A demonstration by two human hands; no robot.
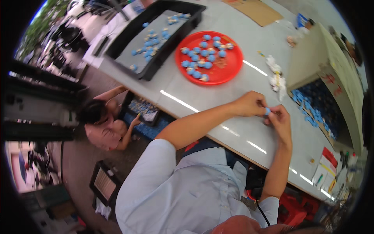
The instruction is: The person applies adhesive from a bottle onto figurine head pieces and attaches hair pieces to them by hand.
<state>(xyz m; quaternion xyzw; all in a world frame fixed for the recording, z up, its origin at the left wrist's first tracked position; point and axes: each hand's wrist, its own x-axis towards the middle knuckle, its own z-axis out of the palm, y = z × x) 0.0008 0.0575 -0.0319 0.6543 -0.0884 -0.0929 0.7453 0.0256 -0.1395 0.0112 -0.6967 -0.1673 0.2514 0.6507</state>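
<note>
Above the table, my left hand (250, 104) and my right hand (281, 120) meet at the fingertips. Both are closed in a pinch on a small blue piece (267, 111), whose exact form is mostly hidden by the fingers. Beyond my left hand lies a round red tray (235, 64), holding several blue balls (207, 65) with cream-coloured bits. To the right of my hands, a pale carton (311, 54) opens toward me, with many small blue pieces (307, 107) spilling at its mouth.
A black tray (165, 54) with more blue balls stands at the far left. Crumpled white plastic (277, 80) lies near the carton, and cardboard (255, 11) at the back. Papers (325, 171) and pens sit at right. Below the table's left edge, another person (103, 124) crouches beside a bin (142, 109).
</note>
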